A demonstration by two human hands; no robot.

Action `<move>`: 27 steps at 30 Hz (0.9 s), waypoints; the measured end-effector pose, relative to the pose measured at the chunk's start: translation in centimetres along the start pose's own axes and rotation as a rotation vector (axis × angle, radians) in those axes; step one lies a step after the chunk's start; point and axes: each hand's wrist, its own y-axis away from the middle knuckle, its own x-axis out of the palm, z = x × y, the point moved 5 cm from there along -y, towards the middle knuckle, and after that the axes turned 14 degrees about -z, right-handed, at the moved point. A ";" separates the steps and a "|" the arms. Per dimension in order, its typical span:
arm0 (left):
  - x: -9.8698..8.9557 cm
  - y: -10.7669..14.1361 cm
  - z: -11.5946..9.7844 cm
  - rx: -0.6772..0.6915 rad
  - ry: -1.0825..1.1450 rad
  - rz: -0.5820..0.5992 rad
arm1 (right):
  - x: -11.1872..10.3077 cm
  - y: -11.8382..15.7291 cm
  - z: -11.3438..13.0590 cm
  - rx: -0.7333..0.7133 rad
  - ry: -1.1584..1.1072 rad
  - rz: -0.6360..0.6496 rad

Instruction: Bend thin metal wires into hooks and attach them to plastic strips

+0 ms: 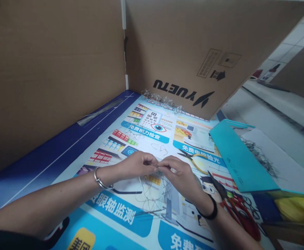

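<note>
My left hand point(138, 164) and my right hand point(176, 168) meet at the middle of the printed sheet, thumbs and fingertips pinched together. What lies between the fingertips is too small to make out; thin wire seems to hang just below them. Under the hands, a loose tangle of thin wire point(152, 194) spreads over the sheet. Beyond my right hand lie yellow-handled pliers point(197, 165), jaws toward the upper left. Red-handled scissors point(226, 201) lie right beside my right forearm, partly behind it.
Cardboard walls point(55, 69) stand at the left and back. A wire heap point(162, 99) lies along the back wall. At the right, a turquoise box point(235, 163) holds more wire pieces point(261, 156). Clear strips point(100, 113) lie at the left edge, and yellow material point(297, 210) at the lower right.
</note>
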 end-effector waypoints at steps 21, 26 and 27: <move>-0.6 0.0 -0.8 0.107 -0.263 -0.107 | -8.5 -2.7 -5.2 0.018 0.709 0.119; -0.9 -0.2 -0.6 0.100 -0.279 -0.118 | -9.5 -1.2 -9.5 0.025 0.953 0.334; -1.0 -0.2 -0.6 0.103 -0.272 -0.118 | -9.5 -0.9 -10.2 0.029 0.977 0.354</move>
